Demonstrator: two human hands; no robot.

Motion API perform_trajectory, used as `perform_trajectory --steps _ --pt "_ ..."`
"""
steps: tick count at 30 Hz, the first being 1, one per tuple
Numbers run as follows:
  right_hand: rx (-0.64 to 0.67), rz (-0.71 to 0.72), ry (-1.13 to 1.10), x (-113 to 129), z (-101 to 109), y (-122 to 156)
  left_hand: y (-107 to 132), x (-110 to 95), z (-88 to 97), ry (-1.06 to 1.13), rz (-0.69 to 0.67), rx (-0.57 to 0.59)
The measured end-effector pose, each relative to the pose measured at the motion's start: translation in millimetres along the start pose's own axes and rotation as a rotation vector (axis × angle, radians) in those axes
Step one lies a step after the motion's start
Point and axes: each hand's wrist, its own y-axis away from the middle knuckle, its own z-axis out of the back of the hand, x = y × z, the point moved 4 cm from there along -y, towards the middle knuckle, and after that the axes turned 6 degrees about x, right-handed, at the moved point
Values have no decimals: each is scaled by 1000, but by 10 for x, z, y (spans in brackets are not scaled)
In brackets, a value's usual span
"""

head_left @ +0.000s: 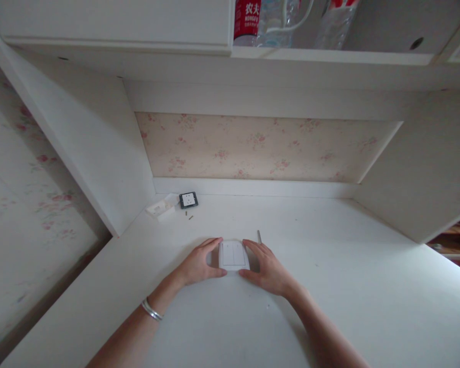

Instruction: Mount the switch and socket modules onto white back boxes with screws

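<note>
A white square wall switch (233, 255) with two rocker panels lies flat on the white desk (329, 286). My left hand (198, 265) cups its left side, thumb under the near edge and fingers curled over the far corner. My right hand (267, 266) mirrors it on the right side. Both hands grip the switch by its edges. A silver bangle (152, 309) sits on my left wrist.
A thin screwdriver or metal pin (259, 236) lies just behind my right hand. At the back left are a white switch part (161, 209), a dark socket module (188, 200) and two small screws (189, 215). Bottles (268, 20) stand on the shelf above.
</note>
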Motion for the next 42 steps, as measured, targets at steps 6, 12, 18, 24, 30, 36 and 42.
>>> perform_trajectory --steps 6,12,18,24,30,36,42 --pt "47 -31 25 -20 -11 3 -14 29 -11 -43 -11 13" --pt "90 -74 40 -12 -1 6 -8 9 1 -47 -12 23" --pt "99 -67 38 -7 8 2 -3 -10 -1 -50 0 18" --pt "93 -67 36 -26 1 2 -4 6 -6 -37 1 11" --pt "77 -39 37 -21 13 -3 3 53 -28 -36 16 41" --pt "46 -38 45 -11 4 1 8 131 -72 -43 1 33" --pt "59 -76 29 -88 8 19 24 169 -68 -57 57 36"
